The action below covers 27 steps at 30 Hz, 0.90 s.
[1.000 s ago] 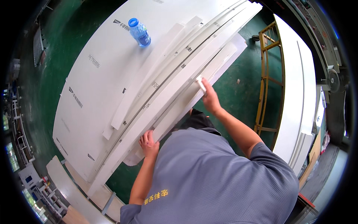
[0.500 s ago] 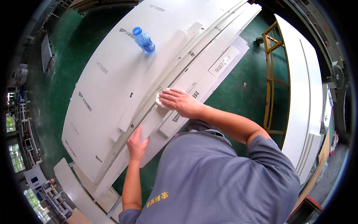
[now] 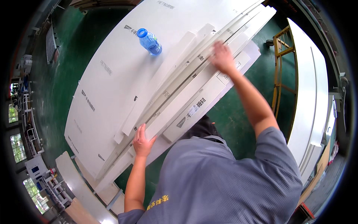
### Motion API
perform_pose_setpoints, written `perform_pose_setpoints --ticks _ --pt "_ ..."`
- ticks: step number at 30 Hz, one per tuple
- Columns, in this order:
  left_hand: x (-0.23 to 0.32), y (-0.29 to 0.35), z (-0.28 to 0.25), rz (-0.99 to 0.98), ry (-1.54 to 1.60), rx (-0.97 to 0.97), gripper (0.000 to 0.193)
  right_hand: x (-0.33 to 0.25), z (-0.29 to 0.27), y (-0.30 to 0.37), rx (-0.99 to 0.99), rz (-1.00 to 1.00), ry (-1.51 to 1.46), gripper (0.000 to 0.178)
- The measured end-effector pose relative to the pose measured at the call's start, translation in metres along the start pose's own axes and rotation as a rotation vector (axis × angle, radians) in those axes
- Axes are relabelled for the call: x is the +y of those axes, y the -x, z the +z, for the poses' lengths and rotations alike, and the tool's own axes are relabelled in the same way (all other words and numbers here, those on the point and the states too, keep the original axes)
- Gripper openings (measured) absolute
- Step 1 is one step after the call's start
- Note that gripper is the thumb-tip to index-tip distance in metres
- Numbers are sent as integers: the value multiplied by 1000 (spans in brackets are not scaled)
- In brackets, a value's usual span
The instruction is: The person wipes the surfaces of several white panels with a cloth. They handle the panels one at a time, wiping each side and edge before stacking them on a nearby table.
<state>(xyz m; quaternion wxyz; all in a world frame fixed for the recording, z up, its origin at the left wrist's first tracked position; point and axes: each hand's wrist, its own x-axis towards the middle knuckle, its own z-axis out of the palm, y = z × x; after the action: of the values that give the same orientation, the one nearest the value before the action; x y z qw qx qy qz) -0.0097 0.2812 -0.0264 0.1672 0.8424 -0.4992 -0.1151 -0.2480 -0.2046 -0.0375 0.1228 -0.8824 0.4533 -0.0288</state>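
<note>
Long white board strips (image 3: 179,91) lie side by side in a stack on a large white panel (image 3: 108,93). My left hand (image 3: 142,142) rests on the near part of a strip, open, with fingers laid over it and the thumb apart. Farther along the strips, to the right, my right hand (image 3: 223,58) is smeared by motion. The white cloth it pressed on the strips half a second ago is no longer where it was, and nothing of it shows clearly under the hand.
A blue-capped clear plastic bottle (image 3: 150,42) stands on the panel, left of the strips. On the right, a yellow metal frame (image 3: 279,71) stands beside more white boards (image 3: 309,93). A pale bench (image 3: 80,186) is at the lower left, over a green floor (image 3: 238,127).
My right hand has swept away from me and rightward along the strips. The left hand stays at about the same place on the strip, while the view has shifted slightly.
</note>
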Motion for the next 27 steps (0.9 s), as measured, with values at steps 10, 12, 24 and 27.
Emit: perform_pose_setpoints --ticks 10,12,24,27 --pt "-14 5 15 -18 -166 -46 67 -154 47 113 -98 -547 -219 93" --pt "-11 10 13 -34 -174 -41 66 -80 27 60 -41 -349 -117 92" --pt "-17 12 10 -133 -214 -155 67 42 -1 -42 68 132 22 100" --pt "-15 3 9 -132 -198 -164 67 126 -17 -95 275 315 95 101"
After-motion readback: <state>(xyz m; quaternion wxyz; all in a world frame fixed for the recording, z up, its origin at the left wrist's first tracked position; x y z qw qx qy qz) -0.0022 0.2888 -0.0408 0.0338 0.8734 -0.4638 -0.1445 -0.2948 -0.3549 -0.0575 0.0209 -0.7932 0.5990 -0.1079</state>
